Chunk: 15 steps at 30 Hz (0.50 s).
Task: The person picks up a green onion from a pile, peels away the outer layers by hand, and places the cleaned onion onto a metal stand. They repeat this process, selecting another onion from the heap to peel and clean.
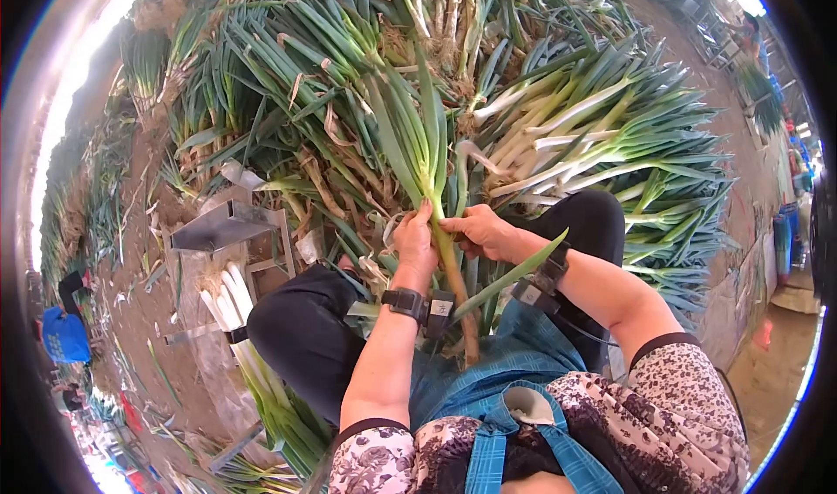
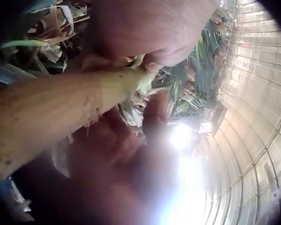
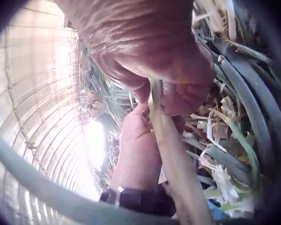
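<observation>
A long green onion [image 1: 449, 263] stands between the knees, its green leaves fanned out away from the body and its brownish lower stalk toward the apron. My left hand [image 1: 417, 241] grips the stalk just below the leaves, thumb along it. From the other side my right hand [image 1: 485, 232] pinches the outer layer at the same height. In the right wrist view a thin green strip [image 3: 154, 91] shows between the right thumb and fingers, running into the pale brown sheath. The left wrist view has the soil-specked stalk [image 2: 47, 112] close up. A loose green leaf [image 1: 514, 276] slants past the right wrist.
Untrimmed green onions [image 1: 296, 84] are heaped ahead and left; whiter, cleaned ones [image 1: 584, 136] lie piled at right. A metal stand [image 1: 225, 224] is by the left knee, beside a tied bundle [image 1: 261, 346]. Dry peelings [image 3: 225, 183] litter the ground.
</observation>
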Tool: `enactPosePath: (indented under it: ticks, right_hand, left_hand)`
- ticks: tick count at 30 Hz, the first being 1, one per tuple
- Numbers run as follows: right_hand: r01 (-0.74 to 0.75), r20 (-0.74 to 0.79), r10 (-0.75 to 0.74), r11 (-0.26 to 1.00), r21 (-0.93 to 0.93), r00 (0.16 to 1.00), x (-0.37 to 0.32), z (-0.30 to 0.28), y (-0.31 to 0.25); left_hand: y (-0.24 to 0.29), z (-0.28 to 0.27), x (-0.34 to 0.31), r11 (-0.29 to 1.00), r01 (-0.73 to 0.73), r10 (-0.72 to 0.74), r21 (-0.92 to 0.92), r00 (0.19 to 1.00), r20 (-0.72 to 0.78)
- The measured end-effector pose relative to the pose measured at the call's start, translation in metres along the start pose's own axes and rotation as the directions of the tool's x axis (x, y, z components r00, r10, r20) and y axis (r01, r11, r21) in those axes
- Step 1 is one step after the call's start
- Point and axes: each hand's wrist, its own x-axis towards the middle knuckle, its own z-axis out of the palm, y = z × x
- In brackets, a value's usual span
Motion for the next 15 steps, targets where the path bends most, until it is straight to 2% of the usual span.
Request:
enactPosePath:
  ticks: [1,3,4,5,6,7,8,9,10,11,12,14,15]
  right_hand:
    - [0.004,0.002,-0.004,1.000,0.006,1.000,-0.008,0.001,-0.004]
    - [-0.137,-0.083,0.121,0.965,-0.223,0.989,-0.029,0.002,-0.011]
    - [-0.218,-0.029,0.216,0.965,-0.149,0.976,-0.023,-0.001,0.020]
    - [0.100,0.365,0.042,0.927,-0.362,0.930,-0.034,-0.020,0.049]
    - [0.241,0.551,0.085,0.837,-0.492,0.831,-0.054,-0.024,0.058]
    - [0.002,0.388,0.265,0.824,-0.567,0.883,-0.077,-0.021,0.035]
    - [-0.245,0.211,0.441,0.768,-0.592,0.872,-0.091,-0.022,0.015]
    - [-0.034,0.185,0.270,0.642,-0.766,0.945,-0.084,-0.036,0.007]
    - [0.149,0.202,0.078,0.436,-0.888,0.976,-0.074,-0.052,-0.006]
    - [0.133,0.086,-0.145,0.352,-0.927,0.986,-0.075,-0.057,-0.028]
    - [0.090,-0.016,-0.369,0.270,-0.959,0.929,-0.076,-0.061,-0.052]
    - [0.170,-0.147,-0.668,0.385,-0.907,0.729,-0.039,-0.081,-0.061]
    - [0.170,-0.156,-0.670,0.394,-0.903,0.726,-0.027,-0.081,-0.066]
  left_hand:
    - [0.002,0.001,-0.003,1.000,-0.003,0.003,0.007,1.000,0.001]
    - [0.005,0.002,-0.010,0.998,-0.010,0.011,0.065,1.000,-0.020]
    - [0.007,0.001,-0.013,0.998,-0.009,0.010,0.068,1.000,-0.019]
    - [0.009,0.002,-0.016,0.998,-0.001,0.000,0.062,1.000,0.006]
    - [0.011,0.004,-0.019,0.998,0.006,-0.007,0.055,1.000,0.030]
    - [0.013,0.007,-0.026,0.991,0.012,-0.019,0.130,0.999,0.050]
    - [0.010,0.009,-0.029,0.991,0.023,-0.029,0.135,0.999,0.046]
    - [0.008,0.011,-0.031,0.990,-0.006,-0.009,0.138,0.994,0.109]
    - [0.007,0.016,-0.032,0.989,-0.039,0.014,0.141,0.984,0.177]
    - [0.006,0.023,-0.034,0.986,-0.067,0.036,0.150,0.980,0.198]
    - [0.007,0.029,-0.038,0.985,-0.068,0.034,0.160,0.978,0.206]
    - [0.012,0.043,-0.049,0.953,-0.079,0.001,0.292,0.967,0.256]
    - [0.013,0.047,-0.053,0.937,-0.092,-0.011,0.337,0.956,0.292]
